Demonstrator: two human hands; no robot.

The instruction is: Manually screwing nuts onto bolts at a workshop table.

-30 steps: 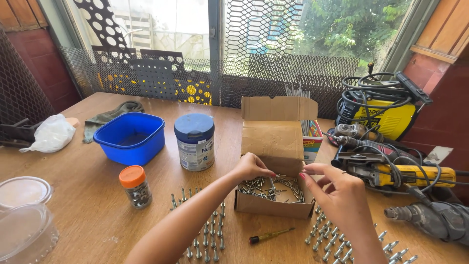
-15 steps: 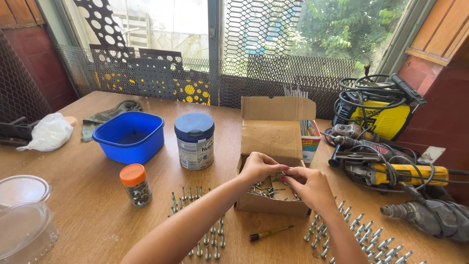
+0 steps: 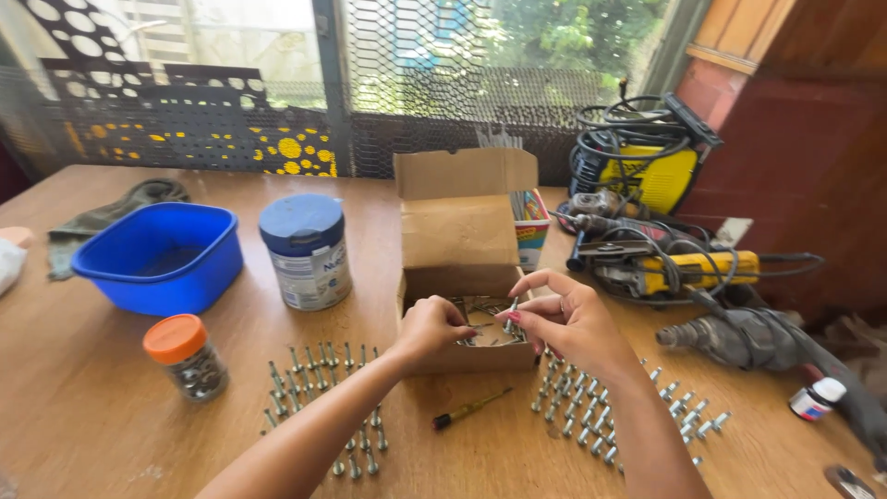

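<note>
Both hands work inside the box (image 3: 467,314): the right hand (image 3: 564,319) pinches a screw (image 3: 511,314), while the left hand (image 3: 430,328) curls among loose ones, grip unclear. She should lift each screw clear by its shank, judging by the upright rows beside the box.

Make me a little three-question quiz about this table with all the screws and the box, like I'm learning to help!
1. True or false: both hands, left hand and right hand, are at the open cardboard box.
2. What colour is the lid of the small jar?
3. Which lies just in front of the box? A) small screwdriver B) blue basin C) grey drill

Key: 1 true. 2 orange. 3 A. Rows of screws stand on the wooden table on both sides of the box.
</note>
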